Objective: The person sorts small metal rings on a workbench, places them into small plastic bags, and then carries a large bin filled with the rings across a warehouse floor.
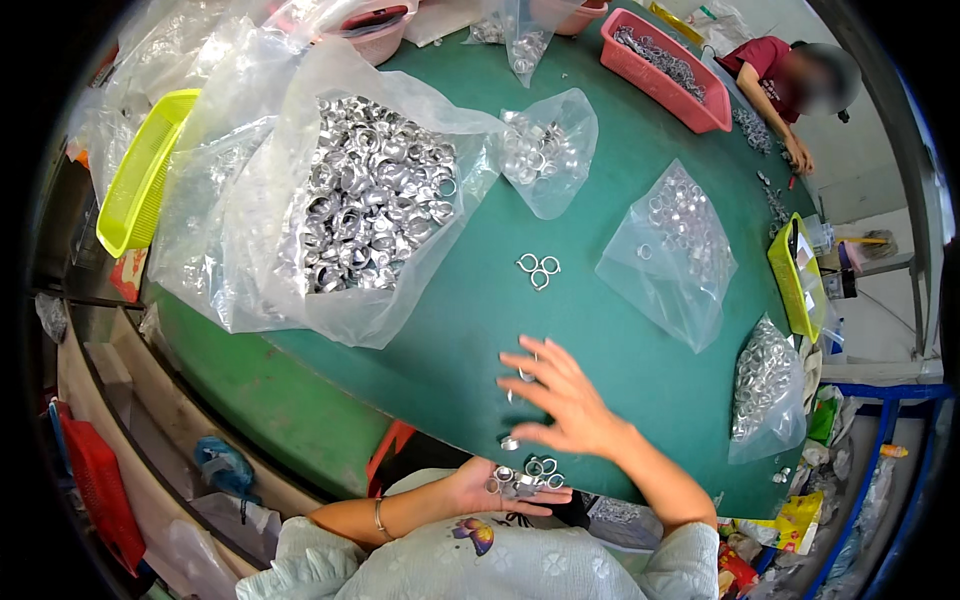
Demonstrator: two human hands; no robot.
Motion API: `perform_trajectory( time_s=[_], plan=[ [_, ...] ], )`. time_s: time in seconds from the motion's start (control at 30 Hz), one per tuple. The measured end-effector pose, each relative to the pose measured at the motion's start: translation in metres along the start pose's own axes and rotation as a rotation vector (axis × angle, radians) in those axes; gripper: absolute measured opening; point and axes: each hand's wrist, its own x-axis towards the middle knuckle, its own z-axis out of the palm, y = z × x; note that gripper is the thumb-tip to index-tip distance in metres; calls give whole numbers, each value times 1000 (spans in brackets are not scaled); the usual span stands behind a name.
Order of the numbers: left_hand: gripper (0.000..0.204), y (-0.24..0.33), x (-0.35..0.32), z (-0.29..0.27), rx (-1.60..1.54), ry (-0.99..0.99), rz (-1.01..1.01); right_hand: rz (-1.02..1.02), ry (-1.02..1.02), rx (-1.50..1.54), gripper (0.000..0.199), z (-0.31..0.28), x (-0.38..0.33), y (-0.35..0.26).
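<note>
My left hand [470, 488] lies palm up at the table's near edge and cups several small silver metal rings [524, 480]. Above and to its right, my right hand [565, 400] reaches over the green table with fingers stretched and spread. Beneath those fingers are a couple of rings, partly hidden, and a small ring [510, 443] shows by the thumb at the edge. Farther up the table, three rings [540, 270] lie grouped together, touching or nearly so. To the left, a large open plastic bag [380, 200] is heaped with shiny metal rings.
Clear bags of rings lie at the back [545, 150], the right [680, 245] and the near right [768, 390]. A pink basket [665, 70] holds metal parts; yellow-green baskets [150, 170] stand at both sides. At the far right, a person [775, 90] reaches onto the table.
</note>
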Motion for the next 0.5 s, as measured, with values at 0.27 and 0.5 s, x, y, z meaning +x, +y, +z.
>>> perform_trajectory(
  time_s=[0.27,0.5],
  plan=[
    [51,-4,7,-33,-105,-287,114,-88,-13,271,43,27,-58,-33],
    [57,-5,-2,0,-77,-145,31,65,339,-191,55,-27,55,33]
  ],
)
